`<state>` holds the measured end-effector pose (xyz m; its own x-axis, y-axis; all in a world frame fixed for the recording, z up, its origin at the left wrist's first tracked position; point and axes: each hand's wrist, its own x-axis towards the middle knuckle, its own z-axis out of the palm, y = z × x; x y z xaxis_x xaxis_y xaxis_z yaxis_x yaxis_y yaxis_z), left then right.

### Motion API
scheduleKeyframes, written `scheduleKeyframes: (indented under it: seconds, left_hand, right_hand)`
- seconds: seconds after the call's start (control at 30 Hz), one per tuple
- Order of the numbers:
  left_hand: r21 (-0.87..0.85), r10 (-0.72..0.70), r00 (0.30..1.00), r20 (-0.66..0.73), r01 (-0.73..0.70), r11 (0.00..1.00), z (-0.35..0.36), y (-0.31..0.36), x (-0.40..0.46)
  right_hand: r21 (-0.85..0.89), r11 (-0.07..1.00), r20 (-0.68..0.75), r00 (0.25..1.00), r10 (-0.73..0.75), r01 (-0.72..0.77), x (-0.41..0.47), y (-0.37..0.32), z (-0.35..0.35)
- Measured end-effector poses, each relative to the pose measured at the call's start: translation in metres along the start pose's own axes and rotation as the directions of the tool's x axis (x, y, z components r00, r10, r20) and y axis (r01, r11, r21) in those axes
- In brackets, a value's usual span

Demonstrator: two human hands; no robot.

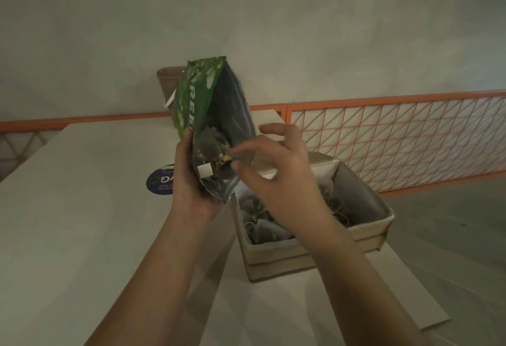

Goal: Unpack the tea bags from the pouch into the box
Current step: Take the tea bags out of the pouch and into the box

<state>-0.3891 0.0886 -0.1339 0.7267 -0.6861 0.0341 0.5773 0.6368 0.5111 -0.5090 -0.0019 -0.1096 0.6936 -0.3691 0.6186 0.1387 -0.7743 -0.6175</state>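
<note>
The left hand (195, 178) grips the open green pouch (210, 115) above the table (68, 209). The right hand (276, 173) pinches a tea bag (212, 150) at the pouch mouth. The box (315, 247) sits near right, holding tea bags.

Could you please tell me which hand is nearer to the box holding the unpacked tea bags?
Right. The right hand hovers directly above the box, pinching a tea bag at the pouch mouth; the left hand grips the pouch beside the box.

Pouch (202, 105) above table (68, 209), left of box (315, 247) with tea bags (262, 225).
</note>
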Motion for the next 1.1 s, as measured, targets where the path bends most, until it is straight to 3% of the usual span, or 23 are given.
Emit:
scheduleKeyframes:
  seconds: [0.1, 0.23, 0.4, 0.47, 0.57, 0.7, 0.9, 1.1]
  left_hand:
    - [0.037, 0.030, 0.999, -0.038, -0.029, 0.999, -0.004, -0.004, -0.002]
    - [0.032, 0.056, 0.994, -0.090, -0.053, 0.998, -0.005, -0.008, -0.006]
    - [0.034, 0.080, 0.993, -0.090, -0.077, 0.996, 0.001, -0.010, -0.012]
    - [0.036, 0.068, 0.995, -0.077, -0.066, 0.997, 0.002, -0.008, -0.011]
    - [0.046, 0.071, 0.996, -0.059, -0.068, 0.997, 0.004, -0.002, -0.010]
    - [0.070, 0.091, 0.996, -0.016, -0.090, 0.994, 0.009, 0.003, -0.007]
    - [0.019, 0.061, 0.998, -0.026, -0.060, 0.998, 0.015, 0.002, 0.000]
    - [-0.031, 0.061, 0.998, -0.018, -0.062, 0.998, 0.008, -0.001, 0.006]
  right_hand:
    - [-0.205, 0.978, 0.015, 0.999, 0.029, -0.025, 0.007, -0.008, 0.028]
    - [-0.422, 0.905, -0.102, 0.995, 0.014, -0.056, 0.012, -0.018, 0.053]
    - [-0.491, 0.869, -0.155, 0.988, -0.012, -0.066, 0.010, -0.018, 0.065]
    - [-0.398, 0.916, -0.178, 0.984, -0.021, -0.052, 0.008, -0.015, 0.064]
    - [-0.085, 0.996, -0.207, 0.978, 0.001, -0.019, 0.008, -0.009, 0.052]
    - [0.281, 0.958, -0.186, 0.976, 0.111, -0.055, 0.010, -0.005, 0.021]
    - [0.559, 0.818, -0.118, 0.964, 0.238, -0.134, 0.012, 0.004, -0.009]
    - [0.653, 0.732, -0.118, 0.927, 0.355, -0.197, 0.011, 0.019, -0.030]
